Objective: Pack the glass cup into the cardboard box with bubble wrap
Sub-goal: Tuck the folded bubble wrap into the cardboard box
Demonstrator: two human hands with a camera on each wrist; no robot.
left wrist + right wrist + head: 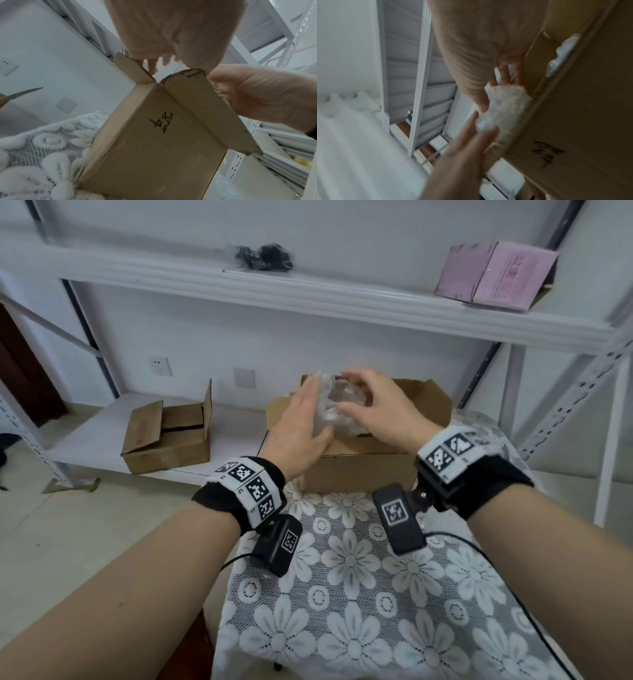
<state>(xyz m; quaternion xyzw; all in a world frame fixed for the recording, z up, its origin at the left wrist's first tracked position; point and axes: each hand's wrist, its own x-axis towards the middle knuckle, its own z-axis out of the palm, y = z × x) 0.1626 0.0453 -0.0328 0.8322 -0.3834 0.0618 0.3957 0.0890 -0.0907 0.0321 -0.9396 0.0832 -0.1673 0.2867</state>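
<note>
An open cardboard box (359,463) stands on the lace cloth (359,594) of a small table. Just above its opening both hands hold a bundle of clear bubble wrap (337,405); the glass inside shows only faintly. My left hand (308,412) presses flat against the bundle's left side with straight fingers. My right hand (352,392) curls thumb and fingers round it from the right. In the right wrist view the bundle (505,108) lies against the box wall (582,108), between my right fingers (503,75) and my left hand (467,146). The left wrist view shows the box (154,142) from below.
A smaller open cardboard box (168,436) sits on the low white shelf to the left. A pink box (496,275) and black items (263,256) lie on the upper shelf. A perforated metal upright (609,412) stands close on the right.
</note>
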